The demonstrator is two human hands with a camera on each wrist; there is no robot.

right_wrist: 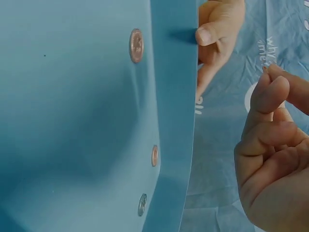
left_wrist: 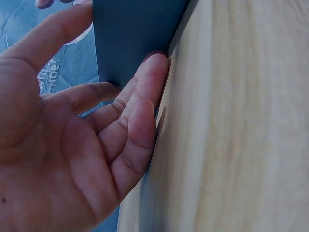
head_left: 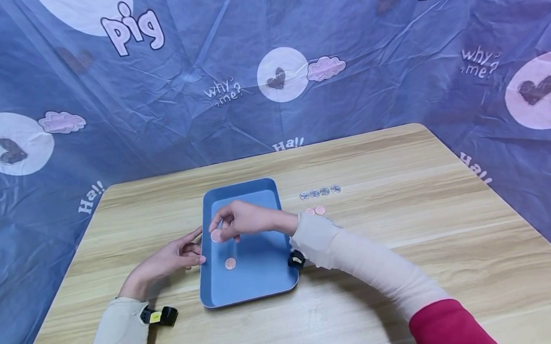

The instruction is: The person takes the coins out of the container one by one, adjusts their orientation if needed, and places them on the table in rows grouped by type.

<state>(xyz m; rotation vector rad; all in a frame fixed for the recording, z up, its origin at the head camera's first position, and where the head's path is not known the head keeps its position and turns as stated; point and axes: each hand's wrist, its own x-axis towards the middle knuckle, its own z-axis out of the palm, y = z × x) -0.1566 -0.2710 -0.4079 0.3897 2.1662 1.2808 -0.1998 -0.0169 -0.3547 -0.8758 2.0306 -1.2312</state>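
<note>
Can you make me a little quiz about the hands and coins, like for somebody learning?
1. True or false: the left hand touches the side of the tray.
2. Pick one: how many silver coins lie in the back row on the table?
A) two
B) four
C) seven
3. Fill in the blank: the right hand pinches a copper-coloured ____.

Key: 1. True. 2. B. 3. coin.

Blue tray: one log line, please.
right hand: pinches copper coin above blue tray; left hand: touches tray side; silver coin row: on table
</note>
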